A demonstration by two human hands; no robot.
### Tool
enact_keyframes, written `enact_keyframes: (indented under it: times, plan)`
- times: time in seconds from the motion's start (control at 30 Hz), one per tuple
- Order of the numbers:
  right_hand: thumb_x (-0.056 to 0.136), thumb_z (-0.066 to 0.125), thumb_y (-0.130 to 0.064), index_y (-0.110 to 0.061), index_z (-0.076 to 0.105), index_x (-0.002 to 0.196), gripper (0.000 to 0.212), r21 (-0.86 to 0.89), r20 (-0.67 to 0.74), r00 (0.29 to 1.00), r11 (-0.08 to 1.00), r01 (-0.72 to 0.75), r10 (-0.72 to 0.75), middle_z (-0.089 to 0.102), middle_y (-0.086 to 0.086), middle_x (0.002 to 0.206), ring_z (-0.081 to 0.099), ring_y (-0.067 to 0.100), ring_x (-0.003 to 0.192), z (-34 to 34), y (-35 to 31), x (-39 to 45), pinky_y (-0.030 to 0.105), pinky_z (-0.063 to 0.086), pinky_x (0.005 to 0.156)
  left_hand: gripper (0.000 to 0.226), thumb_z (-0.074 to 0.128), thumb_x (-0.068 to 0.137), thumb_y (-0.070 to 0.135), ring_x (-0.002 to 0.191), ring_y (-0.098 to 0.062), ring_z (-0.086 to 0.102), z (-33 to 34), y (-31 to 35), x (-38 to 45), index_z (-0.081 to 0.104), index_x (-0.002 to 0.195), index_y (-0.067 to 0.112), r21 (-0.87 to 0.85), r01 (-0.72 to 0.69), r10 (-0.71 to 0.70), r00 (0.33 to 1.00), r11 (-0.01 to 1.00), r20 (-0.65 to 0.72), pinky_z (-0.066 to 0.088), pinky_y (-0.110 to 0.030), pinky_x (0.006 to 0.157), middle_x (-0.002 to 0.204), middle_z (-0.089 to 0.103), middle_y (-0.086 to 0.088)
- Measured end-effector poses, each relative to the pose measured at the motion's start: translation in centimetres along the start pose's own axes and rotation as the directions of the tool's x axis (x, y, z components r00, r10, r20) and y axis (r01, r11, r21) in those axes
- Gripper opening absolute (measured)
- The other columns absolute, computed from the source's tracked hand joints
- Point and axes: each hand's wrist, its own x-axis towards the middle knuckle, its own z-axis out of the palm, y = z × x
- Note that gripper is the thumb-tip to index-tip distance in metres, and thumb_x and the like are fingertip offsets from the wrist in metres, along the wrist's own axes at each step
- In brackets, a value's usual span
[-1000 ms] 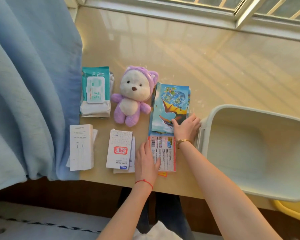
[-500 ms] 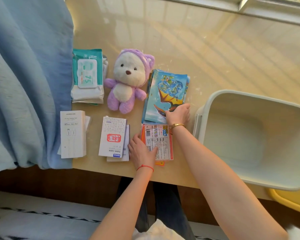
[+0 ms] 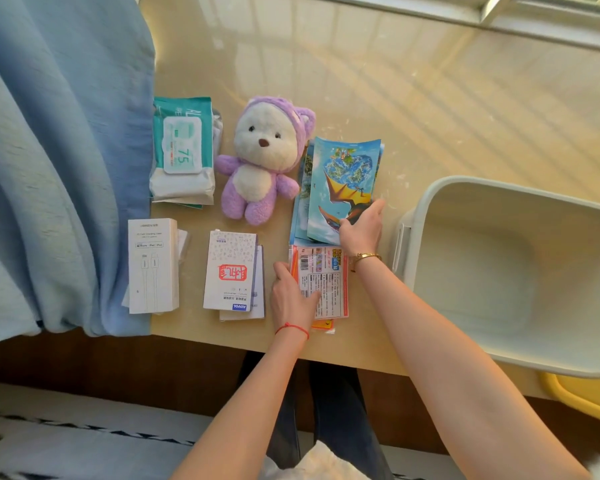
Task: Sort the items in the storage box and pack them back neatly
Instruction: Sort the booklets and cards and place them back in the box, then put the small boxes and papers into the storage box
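A stack of blue picture cards (image 3: 340, 174) lies on the table, and my right hand (image 3: 361, 226) holds its near right corner. Just below, my left hand (image 3: 290, 296) grips the left edge of an orange-and-white printed packet (image 3: 326, 285). The white storage box (image 3: 499, 271) stands empty at the right. A purple plush bear (image 3: 260, 161), a green wet-wipes pack (image 3: 182, 150), a white cable box (image 3: 153, 265) and a small white box with a red stamp (image 3: 231, 268) lie in rows to the left.
A blue curtain (image 3: 56, 161) hangs over the table's left side, touching the cable box. A yellow container (image 3: 582, 400) sits below the storage box at the table's front edge. A window frame (image 3: 499, 15) runs along the back.
My right hand has slid to the right edge of the picture cards. My left hand has curled round the packet's left edge. The camera has moved closer.
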Motion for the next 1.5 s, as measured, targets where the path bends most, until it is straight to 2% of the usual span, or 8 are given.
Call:
enact_keyframes:
  times: [0.17,0.37,0.63,0.87,1.0,1.13,1.33,1.5]
  plan:
    - [0.082,0.062,0.002,-0.005,0.037,0.12,0.045,0.126,0.054,0.998,0.991,-0.043,0.037,0.05,-0.001,0.095,0.052,0.017,0.085,-1.1,-0.9,-0.6,0.027,0.043,0.072,0.052,0.078,0.074,0.009,0.101,-0.017,0.066,-2.0,0.2,-0.4,0.039,0.108,0.016,-0.2,0.039,-0.023,0.996,0.979,0.085,0.046,-0.009,0.06,0.114,0.066,-0.005]
    - [0.083,0.061,-0.001,-0.008,0.037,0.119,0.045,0.218,0.053,0.998,0.975,-0.032,0.021,0.054,-0.002,0.097,0.054,0.017,0.085,-3.4,-3.2,-1.7,0.026,0.042,0.072,0.043,0.075,0.077,0.012,0.099,-0.01,0.064,-5.5,-0.6,-0.6,0.056,0.116,0.019,-0.317,0.013,0.047,0.982,0.948,0.181,0.056,-0.028,0.079,0.111,0.067,0.002]
    - [0.079,0.066,-0.002,-0.01,0.039,0.117,0.048,0.392,-0.074,0.988,0.907,0.155,-0.137,0.055,-0.002,0.099,0.058,0.015,0.091,-10.5,-6.2,-4.1,0.028,0.051,0.083,0.043,0.073,0.079,0.01,0.096,-0.002,0.064,-12.0,2.5,-1.7,0.057,0.117,0.021,-0.428,-0.05,0.17,0.954,0.903,0.246,0.056,-0.024,0.075,0.109,0.067,0.008]
    - [0.079,0.069,-0.003,-0.008,0.04,0.123,0.053,0.517,-0.237,0.969,0.835,0.189,-0.073,0.058,0.0,0.104,0.059,0.006,0.09,-21.0,-3.5,-5.6,0.013,0.05,0.077,0.046,0.075,0.076,0.009,0.1,-0.009,0.065,-13.1,9.0,-4.3,0.055,0.117,0.019,-0.462,-0.121,0.295,0.899,0.878,0.325,0.056,-0.03,0.08,0.11,0.068,0.005]
    - [0.078,0.07,-0.001,-0.006,0.042,0.117,0.049,0.531,-0.296,0.955,0.828,0.18,-0.018,0.057,0.004,0.098,0.058,0.015,0.087,-26.7,0.8,-6.0,0.02,0.048,0.072,0.05,0.074,0.076,0.003,0.098,-0.01,0.065,-11.0,12.0,-6.1,0.053,0.121,0.011,-0.47,-0.14,0.316,0.894,0.871,0.319,0.056,-0.022,0.074,0.113,0.067,-0.002]
    - [0.078,0.071,0.0,-0.009,0.043,0.121,0.052,0.489,-0.224,0.974,0.861,0.138,-0.028,0.059,0.008,0.106,0.06,0.018,0.093,-31.3,5.5,-5.7,0.024,0.051,0.076,0.048,0.074,0.077,0.003,0.093,-0.006,0.064,-8.1,14.8,-7.9,0.053,0.119,0.011,-0.474,-0.153,0.313,0.908,0.867,0.279,0.055,-0.017,0.065,0.108,0.067,0.001]
    - [0.079,0.07,0.004,-0.015,0.041,0.114,0.05,0.359,-0.054,0.996,0.93,0.083,-0.068,0.055,0.0,0.103,0.057,0.018,0.1,-34.3,11.9,-4.6,0.033,0.05,0.085,0.045,0.073,0.078,0.005,0.094,-0.006,0.064,-0.9,18.4,-9.8,0.052,0.113,0.022,-0.427,-0.181,0.313,0.914,0.886,0.26,0.055,-0.023,0.076,0.105,0.065,0.008]
    - [0.081,0.07,-0.003,-0.013,0.041,0.119,0.049,0.244,0.102,0.994,0.97,0.012,-0.038,0.057,0.002,0.109,0.056,0.014,0.103,-33.5,16.3,-3.0,0.028,0.048,0.086,0.042,0.071,0.079,0.004,0.096,-0.008,0.063,5.6,19.0,-10.3,0.053,0.112,0.022,-0.293,-0.22,0.302,0.914,0.93,0.27,0.054,-0.027,0.083,0.108,0.066,0.004]
